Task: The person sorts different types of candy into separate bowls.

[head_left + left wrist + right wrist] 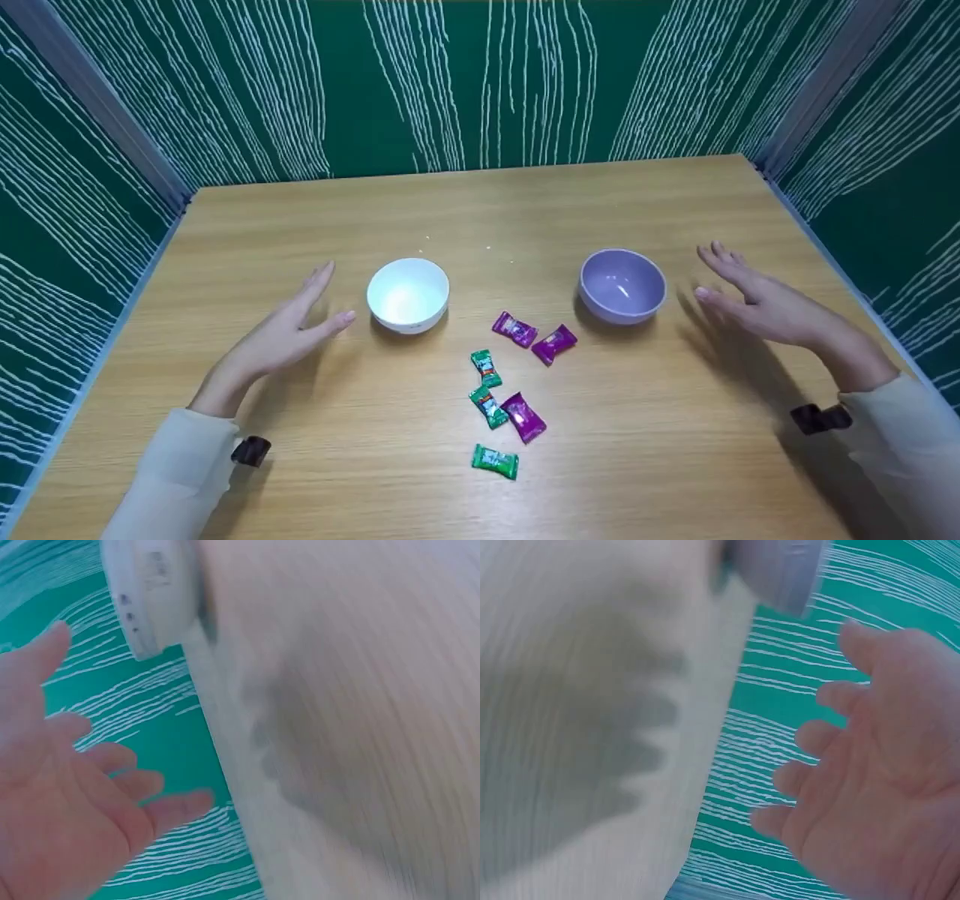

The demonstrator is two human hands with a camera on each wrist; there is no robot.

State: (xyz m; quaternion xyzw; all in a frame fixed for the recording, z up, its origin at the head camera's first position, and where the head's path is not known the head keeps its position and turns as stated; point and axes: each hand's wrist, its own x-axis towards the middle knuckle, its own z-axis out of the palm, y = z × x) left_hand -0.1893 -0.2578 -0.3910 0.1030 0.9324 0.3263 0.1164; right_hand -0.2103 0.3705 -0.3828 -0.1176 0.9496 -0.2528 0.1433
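Note:
My left hand hovers over the table just left of a white bowl, fingers extended and holding nothing. To the right of a purple bowl, my right hand is raised with its fingers spread and nothing in it. Both palms show in the wrist views. Between and in front of the bowls lie several wrapped candies: purple ones such as this purple candy, and green ones such as this green candy. Neither hand touches a bowl or a candy.
The wooden table is bounded by green walls with white wavy lines at the back and sides. Tiny white specks lie behind the bowls. A dark wrist device sits at the left sleeve, another at the right.

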